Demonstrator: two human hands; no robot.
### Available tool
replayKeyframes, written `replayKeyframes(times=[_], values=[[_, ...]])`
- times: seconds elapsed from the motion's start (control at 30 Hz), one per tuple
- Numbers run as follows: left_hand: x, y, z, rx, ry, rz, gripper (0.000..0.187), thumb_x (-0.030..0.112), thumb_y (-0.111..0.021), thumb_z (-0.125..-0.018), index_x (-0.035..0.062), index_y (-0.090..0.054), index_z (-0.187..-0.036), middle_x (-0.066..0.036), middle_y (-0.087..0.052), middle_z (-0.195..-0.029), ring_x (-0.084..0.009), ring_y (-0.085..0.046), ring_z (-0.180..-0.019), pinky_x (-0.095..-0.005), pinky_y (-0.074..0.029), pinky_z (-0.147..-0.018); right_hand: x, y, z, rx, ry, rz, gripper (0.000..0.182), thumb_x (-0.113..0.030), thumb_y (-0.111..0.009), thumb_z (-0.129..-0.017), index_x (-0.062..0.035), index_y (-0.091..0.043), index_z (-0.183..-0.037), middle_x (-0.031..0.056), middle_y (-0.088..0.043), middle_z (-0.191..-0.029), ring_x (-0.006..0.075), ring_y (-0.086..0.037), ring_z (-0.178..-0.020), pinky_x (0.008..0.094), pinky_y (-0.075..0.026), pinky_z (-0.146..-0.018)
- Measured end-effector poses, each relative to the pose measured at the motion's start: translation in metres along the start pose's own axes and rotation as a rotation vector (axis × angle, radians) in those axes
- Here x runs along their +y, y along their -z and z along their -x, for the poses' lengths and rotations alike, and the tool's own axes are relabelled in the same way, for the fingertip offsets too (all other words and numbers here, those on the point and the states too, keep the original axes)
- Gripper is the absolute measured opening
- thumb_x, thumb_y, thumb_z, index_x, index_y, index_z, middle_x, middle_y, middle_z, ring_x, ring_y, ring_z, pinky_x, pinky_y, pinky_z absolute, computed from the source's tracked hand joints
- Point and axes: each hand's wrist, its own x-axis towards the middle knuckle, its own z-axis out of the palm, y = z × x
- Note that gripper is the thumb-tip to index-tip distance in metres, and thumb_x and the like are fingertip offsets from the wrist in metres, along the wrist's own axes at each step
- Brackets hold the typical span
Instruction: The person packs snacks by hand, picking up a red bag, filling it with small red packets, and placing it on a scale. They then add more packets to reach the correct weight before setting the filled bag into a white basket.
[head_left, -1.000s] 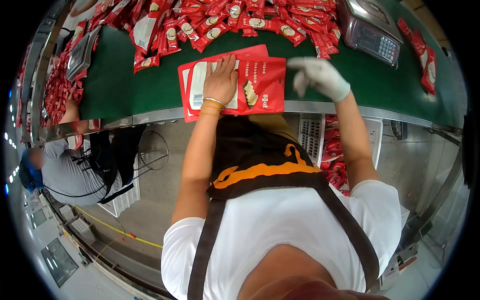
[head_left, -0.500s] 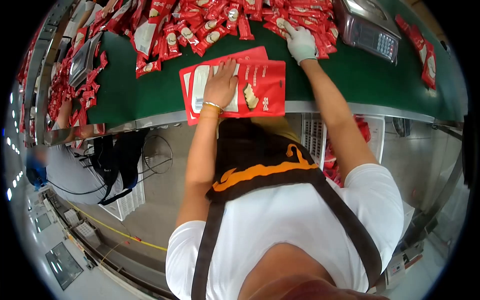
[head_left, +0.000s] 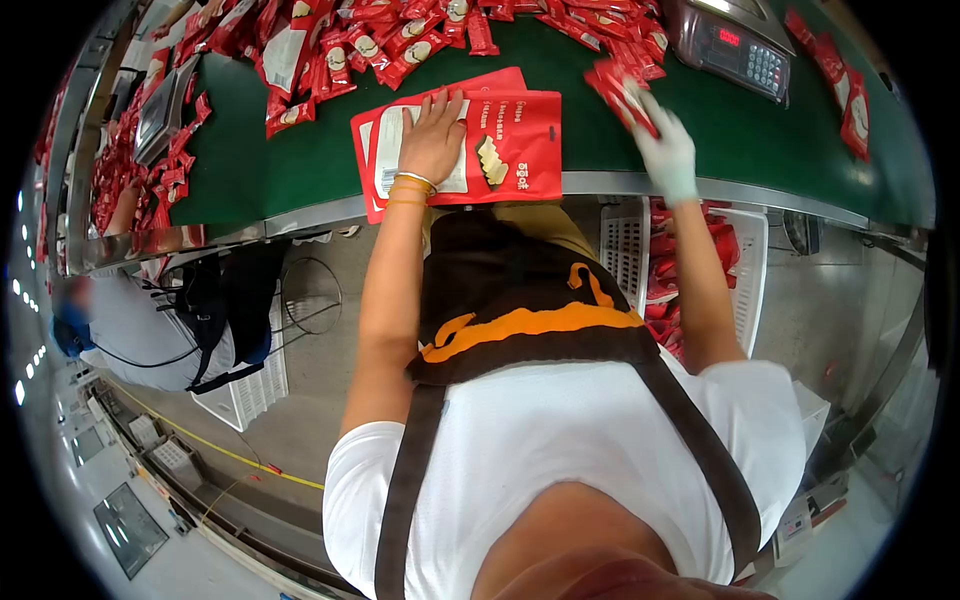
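Note:
My left hand (head_left: 433, 140) is bare and lies flat with its fingers stretched on a red printed pouch (head_left: 532, 145). A second red pouch (head_left: 508, 80) shows from beneath the first one. In its white glove, my right hand (head_left: 668, 160) grips small red snack packets (head_left: 615, 88), blurred by motion, above the green belt to the right of the pouches. How many packets are in that grip I cannot tell. A loose pile of similar packets (head_left: 410, 50) spreads along the far side of the green surface (head_left: 300, 175).
At the back right stands a digital scale (head_left: 740, 50) with a lit red display. More packets (head_left: 852, 125) lie right of it. Below the metal edge (head_left: 800, 202) is a white crate (head_left: 748, 262) with red packs inside. A co-worker (head_left: 140, 335) is at left, near another scale (head_left: 165, 115).
My right hand has come back from the pile, down and to the right, and now carries packets. My left hand stays on the pouches.

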Motion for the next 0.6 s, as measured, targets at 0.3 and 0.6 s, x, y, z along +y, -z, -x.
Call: replayKeyframes(times=[0.3,0.6], values=[[0.003,0.0,0.002,0.081,-0.094,-0.082,0.059,0.031,-0.041,-0.096,0.0094,-0.03,-0.15,-0.019,-0.026,-0.156,-0.0397,-0.024,-0.143,-0.0603,-0.015,-0.114,-0.021,-0.074,0.0,-0.286,0.46,0.062,0.038,-0.009,-0.065,-0.084,-0.0107,-0.063,-0.122,0.0151,-0.064,-0.11,0.0302,-0.06,-0.103,0.0389,-0.049,-0.09],[0.013,0.003,0.005,0.162,-0.076,-0.172,0.058,0.031,-0.042,-0.096,0.0073,-0.035,-0.148,-0.018,-0.031,-0.154,-0.0382,-0.022,-0.144,-0.0566,-0.015,-0.115,-0.039,-0.171,-0.038,-0.72,0.057,-0.558,0.026,-0.011,-0.054,-0.087,-0.0102,-0.068,-0.109,0.0168,-0.066,-0.107,0.0323,-0.062,-0.099,0.0387,-0.05,-0.088]])
